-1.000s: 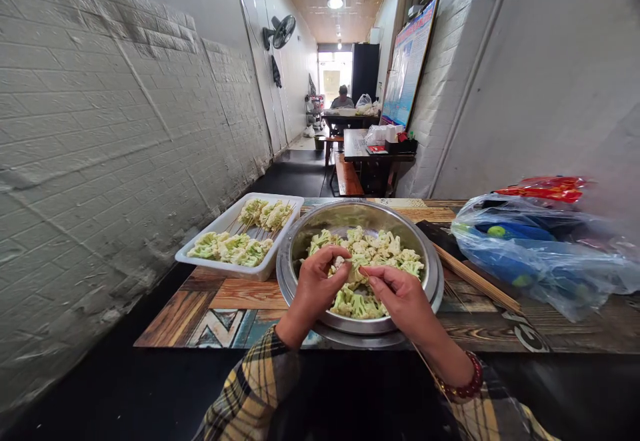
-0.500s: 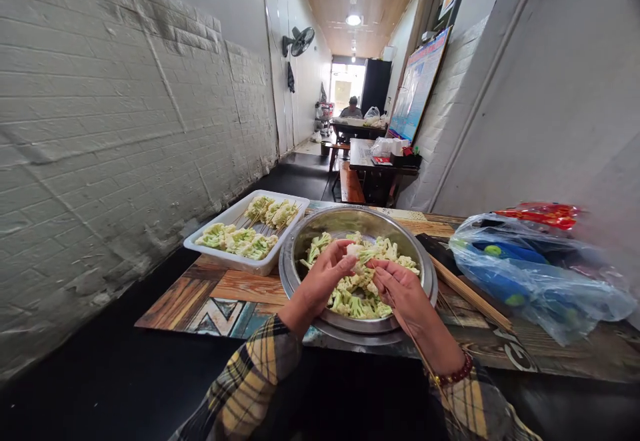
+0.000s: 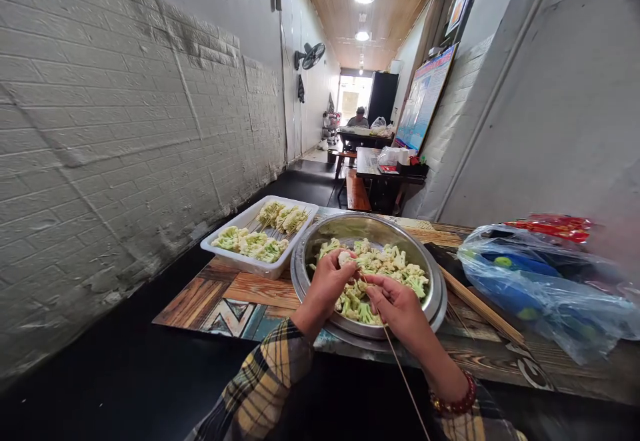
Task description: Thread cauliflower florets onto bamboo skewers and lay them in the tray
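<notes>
Over the near side of a round metal bowl, my left hand is closed on a small cauliflower floret. My right hand pinches a long thin wooden skewer, whose lower end slants down toward my body. The skewer's upper end meets the fingers of my left hand; whether the tip is inside the floret I cannot tell. Loose cauliflower pieces fill much of the bowl beneath my hands.
Left of the bowl, a white tray holds skewered cauliflower. A bundle of wooden skewers lies to the right, beside a clear plastic bag and a red packet. Farther off, a person sits behind a table.
The skewer's lower end has swung away from my right forearm and now hangs between my arms. Both hands stay close together over the bowl. The whole view has shifted slightly.
</notes>
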Action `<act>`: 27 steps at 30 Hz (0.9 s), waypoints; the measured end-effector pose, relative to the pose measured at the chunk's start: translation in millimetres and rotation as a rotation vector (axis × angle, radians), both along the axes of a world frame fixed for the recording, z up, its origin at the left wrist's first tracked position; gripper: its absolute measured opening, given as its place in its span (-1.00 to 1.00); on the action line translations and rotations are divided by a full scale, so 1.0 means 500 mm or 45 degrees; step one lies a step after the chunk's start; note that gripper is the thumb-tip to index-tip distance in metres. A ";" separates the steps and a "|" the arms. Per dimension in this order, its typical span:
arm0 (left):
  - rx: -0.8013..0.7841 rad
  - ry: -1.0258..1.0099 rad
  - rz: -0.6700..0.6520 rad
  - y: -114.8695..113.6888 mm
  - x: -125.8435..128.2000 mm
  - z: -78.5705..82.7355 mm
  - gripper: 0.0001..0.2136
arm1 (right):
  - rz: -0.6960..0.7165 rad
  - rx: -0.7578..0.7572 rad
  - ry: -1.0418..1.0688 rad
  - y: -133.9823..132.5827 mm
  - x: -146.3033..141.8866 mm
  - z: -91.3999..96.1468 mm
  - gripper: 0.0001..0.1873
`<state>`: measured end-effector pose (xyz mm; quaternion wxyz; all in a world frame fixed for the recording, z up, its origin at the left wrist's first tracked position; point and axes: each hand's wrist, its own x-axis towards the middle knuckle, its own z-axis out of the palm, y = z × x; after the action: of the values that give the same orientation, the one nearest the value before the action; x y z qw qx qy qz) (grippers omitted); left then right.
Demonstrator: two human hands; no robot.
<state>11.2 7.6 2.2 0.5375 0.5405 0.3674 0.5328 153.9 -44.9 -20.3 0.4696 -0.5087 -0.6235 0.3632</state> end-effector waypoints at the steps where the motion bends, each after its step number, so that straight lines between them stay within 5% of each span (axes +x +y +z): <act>1: 0.016 0.025 0.009 0.001 -0.001 -0.001 -0.90 | -0.002 0.015 -0.041 -0.001 -0.002 0.001 -0.59; 9: 0.069 0.170 0.060 0.005 0.002 -0.005 -0.91 | -0.154 0.335 -0.265 -0.010 -0.011 0.011 -0.74; 18: 0.154 0.318 -0.066 -0.002 0.018 -0.008 -0.95 | -0.257 0.396 -0.304 0.001 -0.008 0.013 -0.75; 22: 0.112 0.179 -0.155 -0.007 0.015 0.008 -0.81 | -0.245 0.295 -0.172 0.007 0.011 0.015 -0.73; 27: -0.024 -0.029 -0.191 0.021 -0.010 0.022 -0.65 | -0.248 0.087 0.355 0.021 0.065 0.010 -0.68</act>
<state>6.0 18.1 13.0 0.5851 0.5554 0.3246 0.4938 186.5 -34.5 -15.3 0.6017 -0.4951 -0.5119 0.3615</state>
